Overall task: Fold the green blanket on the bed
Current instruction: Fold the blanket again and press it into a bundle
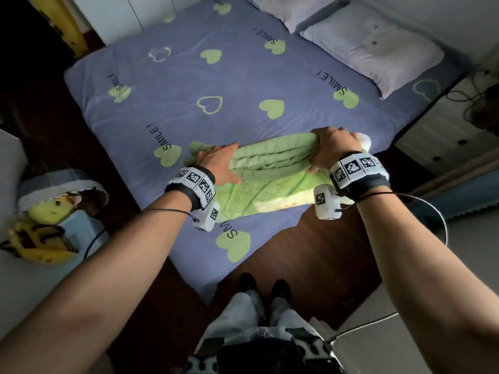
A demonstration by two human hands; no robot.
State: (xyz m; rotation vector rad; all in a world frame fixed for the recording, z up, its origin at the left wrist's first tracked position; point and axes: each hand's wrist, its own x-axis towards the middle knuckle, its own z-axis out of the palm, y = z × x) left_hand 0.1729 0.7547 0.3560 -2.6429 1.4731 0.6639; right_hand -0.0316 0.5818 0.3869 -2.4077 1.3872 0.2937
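The left hand lies on the left end of the green blanket, fingers curled over the bunched folds and gripping them. The right hand is clenched around the right end of the same bundle, knuckles up, with the cloth pinched underneath. Both wrists carry black bands with white marker blocks, and thin cables trail off them. Between the hands the blanket is gathered into a thick ridge of layers, while a flatter layer spreads beneath it toward the person. It sits on the bed near the corner closest to the person, along the near right edge. The purple sheet shows green hearts and "SMILE!" lettering. Two pale pillows rest at the far right edge, well apart from the blanket. A yellow plush toy lies off the bed's left side.
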